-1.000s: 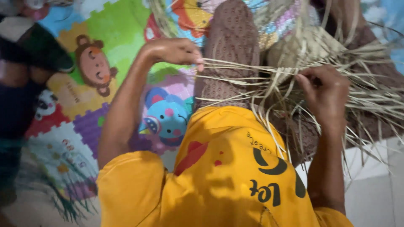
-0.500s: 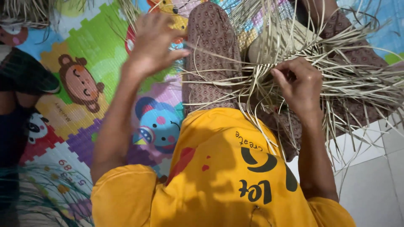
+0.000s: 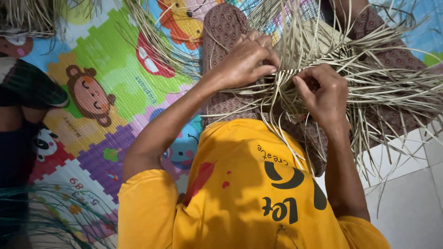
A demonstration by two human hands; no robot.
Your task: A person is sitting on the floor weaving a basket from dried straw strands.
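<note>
In the head view, a loose bundle of thin, pale dry straw strips (image 3: 350, 78) is seen lying across the lap, over a brown patterned cloth (image 3: 221, 32). The strips are spread out in all directions, and some hang past the edge onto the white tiled floor (image 3: 406, 203).

The left hand (image 3: 247, 60) is held over the middle of the bundle. Its fingers are pressed together, and a few strips are pinched between them. The right hand (image 3: 325, 94) is set just beside it, curled, with strips pinched between thumb and fingers.

A yellow shirt with dark letters (image 3: 249, 193) is seen below the hands. A bright foam mat with animal pictures (image 3: 115, 92) is laid on the floor at the left.

A thin strip could be snapped if it is pulled too hard, since it looks dry. The pinched strips could also be mixed up with the loose ones, because so many are crossed close together.
</note>
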